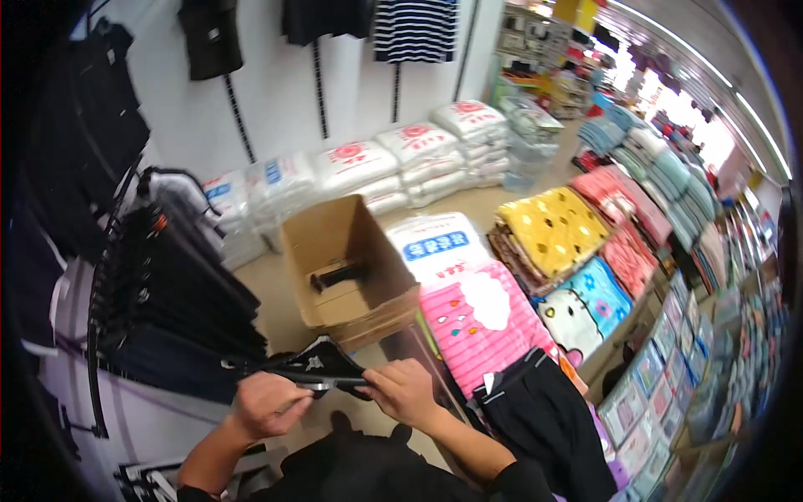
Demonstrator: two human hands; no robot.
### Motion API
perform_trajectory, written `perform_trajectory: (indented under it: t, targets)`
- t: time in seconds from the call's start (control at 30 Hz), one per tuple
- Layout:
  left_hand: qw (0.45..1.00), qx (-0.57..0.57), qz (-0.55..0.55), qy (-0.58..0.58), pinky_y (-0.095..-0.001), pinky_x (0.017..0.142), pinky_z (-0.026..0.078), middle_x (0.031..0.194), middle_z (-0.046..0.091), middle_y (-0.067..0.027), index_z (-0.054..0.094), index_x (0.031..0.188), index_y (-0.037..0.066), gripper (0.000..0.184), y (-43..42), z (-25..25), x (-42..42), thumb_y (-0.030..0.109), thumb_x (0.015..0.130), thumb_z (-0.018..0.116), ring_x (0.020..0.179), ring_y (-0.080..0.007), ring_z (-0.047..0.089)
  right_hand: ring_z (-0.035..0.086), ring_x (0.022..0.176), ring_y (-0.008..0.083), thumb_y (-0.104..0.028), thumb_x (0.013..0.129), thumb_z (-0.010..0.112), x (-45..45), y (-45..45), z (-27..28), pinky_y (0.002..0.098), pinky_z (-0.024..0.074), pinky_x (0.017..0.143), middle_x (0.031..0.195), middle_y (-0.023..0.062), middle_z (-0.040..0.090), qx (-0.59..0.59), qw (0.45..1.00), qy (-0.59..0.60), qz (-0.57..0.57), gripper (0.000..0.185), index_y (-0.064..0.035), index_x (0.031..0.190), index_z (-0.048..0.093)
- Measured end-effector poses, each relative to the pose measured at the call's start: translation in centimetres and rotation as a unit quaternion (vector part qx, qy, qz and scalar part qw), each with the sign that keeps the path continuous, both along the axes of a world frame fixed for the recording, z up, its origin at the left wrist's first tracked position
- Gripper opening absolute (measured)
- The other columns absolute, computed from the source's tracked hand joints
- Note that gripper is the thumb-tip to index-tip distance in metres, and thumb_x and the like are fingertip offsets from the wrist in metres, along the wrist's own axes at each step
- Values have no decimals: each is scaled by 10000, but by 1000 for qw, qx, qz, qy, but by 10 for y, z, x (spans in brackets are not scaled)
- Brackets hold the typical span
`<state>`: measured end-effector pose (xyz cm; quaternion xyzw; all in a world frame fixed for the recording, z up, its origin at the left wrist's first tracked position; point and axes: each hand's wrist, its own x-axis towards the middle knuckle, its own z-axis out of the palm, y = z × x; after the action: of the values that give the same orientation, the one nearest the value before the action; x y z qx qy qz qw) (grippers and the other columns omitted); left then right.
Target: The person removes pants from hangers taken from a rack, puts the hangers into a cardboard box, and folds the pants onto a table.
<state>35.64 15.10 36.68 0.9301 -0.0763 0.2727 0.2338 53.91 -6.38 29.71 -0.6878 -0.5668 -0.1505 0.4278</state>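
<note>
In front of my body, my left hand (269, 405) and my right hand (405, 391) are both closed on a black item (318, 365), one at each end. The item has a white star-like mark, and a shiny silvery piece (316, 386) shows along its near edge by my left fingers. I cannot tell whether it is a garment or a hanger part. Just beyond it stands an open cardboard box (343, 259) with a dark object (337, 276) inside. To the right of my right hand, folded black trousers (544, 422) with a white tag lie on the stacked textiles.
Dark trousers hang in a row (167, 301) on a rack at left. White plastic-wrapped bundles (355, 167) line the wall. Right of the box lie a pink striped textile (477, 326), a yellow one (556, 230) and a blue cartoon one (585, 309). Packaged goods (648, 376) stand at far right.
</note>
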Motion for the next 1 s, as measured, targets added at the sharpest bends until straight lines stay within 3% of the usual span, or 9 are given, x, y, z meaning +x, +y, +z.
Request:
perform_trajectory:
  t: [0.07,0.17,0.3,0.53,0.57,0.7,0.8,0.87,1.0]
  targets:
    - [992,120,-20,-35,-364,712,512,972,719,-34,705,967,112,302,-2,31,22,163,714,861,846,-257,694,615,696,228,-246,745,846,-6,-29,0,362,422,618,778,17,634,-6,1000,9,-29,326,-91,993,700]
    - [978,191,-69,40,-381,769,525,1013,726,-57,704,995,94,430,1,40,49,396,732,861,892,-276,700,635,731,196,-225,777,845,-19,-65,4,330,444,637,852,1,678,-6,997,8,-74,290,-104,1001,707]
    - [940,178,-260,128,-357,745,560,1070,738,-42,704,1007,96,386,0,25,73,414,812,808,912,-239,718,670,772,196,-212,748,860,-49,-108,11,333,455,656,895,4,709,-13,985,12,-170,325,-113,1020,710]
    - [887,168,-419,97,-353,646,567,986,733,-55,668,996,92,284,-50,0,120,306,846,780,833,-248,718,663,732,206,-180,688,882,-124,-175,33,345,438,666,825,4,705,-57,924,27,-376,317,-130,960,728]
    - [879,151,-447,65,-358,564,545,883,709,-47,657,980,106,263,-64,0,126,314,864,770,756,-240,707,659,724,210,-174,680,884,-135,-185,35,349,435,666,818,4,704,-60,915,23,-399,318,-126,952,727]
    - [842,136,-522,23,-376,484,509,691,614,-41,634,929,132,254,-124,-3,138,352,893,755,635,-242,671,655,719,225,-151,644,883,-179,-230,43,361,440,661,822,15,711,-83,876,6,-476,316,-119,917,728]
    - [818,114,-563,-9,-386,490,494,680,616,-44,640,900,131,257,-181,-16,140,344,867,779,603,-256,659,657,718,237,-152,618,886,-211,-268,53,363,456,694,817,21,713,-79,846,-34,-525,332,-122,908,726]
    - [808,108,-579,-15,-395,494,487,675,615,-60,642,880,128,247,-222,-14,135,334,868,779,605,-268,659,673,858,262,-143,612,891,-236,-296,63,408,465,838,919,31,740,-100,814,-33,-572,355,-124,925,726]
    - [799,91,-594,-7,-408,499,476,667,609,-99,648,861,116,244,-313,4,116,325,875,772,613,-301,658,659,969,315,-111,751,806,-294,-332,87,435,458,933,1074,107,735,6,702,-133,-700,287,-52,1012,705]
